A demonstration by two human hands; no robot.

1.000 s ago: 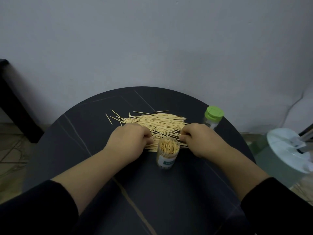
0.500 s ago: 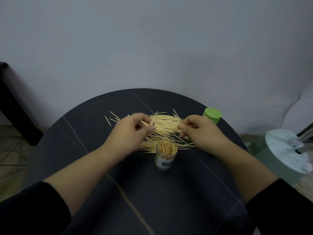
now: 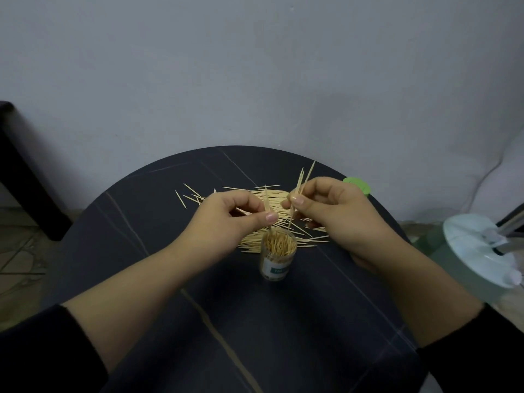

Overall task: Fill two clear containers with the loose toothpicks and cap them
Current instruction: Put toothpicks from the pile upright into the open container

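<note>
Below a grey wall (image 3: 255,66), toothpicks (image 3: 279,194) litter the dark round table (image 3: 158,222).

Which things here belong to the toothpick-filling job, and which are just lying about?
In the job: loose toothpicks, open clear container, green-capped container, left hand and right hand, each pinching some.
Lying about: pale round appliance at right, dark furniture at left.

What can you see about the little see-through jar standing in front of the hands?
The jar is a small, clear, plastic-looking cylinder, upright on the dark table, uncapped. It is nearly full of pale wooden toothpicks standing on end. A white label with a teal strip wraps its lower part; the print is unreadable. The loose pile lies just behind it. The left hand and right hand pinch sticks above its mouth without touching the jar.
</note>
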